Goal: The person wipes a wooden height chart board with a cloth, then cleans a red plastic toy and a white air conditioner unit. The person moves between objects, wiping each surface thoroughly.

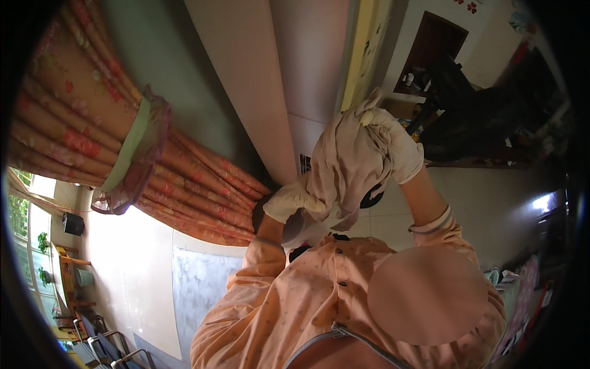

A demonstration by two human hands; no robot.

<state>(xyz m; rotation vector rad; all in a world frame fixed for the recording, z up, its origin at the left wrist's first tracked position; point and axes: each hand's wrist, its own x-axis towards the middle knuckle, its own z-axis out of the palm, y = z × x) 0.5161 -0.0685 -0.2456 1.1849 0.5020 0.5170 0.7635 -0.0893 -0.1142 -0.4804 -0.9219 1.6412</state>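
A crumpled beige-grey cloth [341, 152] hangs in folds in front of my chest, held up between both hands. White gloves cover the two hands. My right hand [398, 145] grips the bunched upper right part of the cloth. Lower down, my left hand [292, 203] has its fingers closed on the cloth's left edge. A round grey container [292, 230], perhaps a bucket, shows partly below my left wrist; its contents cannot be made out.
An orange floral curtain [78, 133], gathered by a green tieback [131, 145], hangs at left beside a wall corner [244, 69]. Black furniture [484, 120] stands at upper right. Chairs [108, 346] and a wooden plant stand [67, 276] are at lower left. Pale tiles [392, 212] cover the floor.
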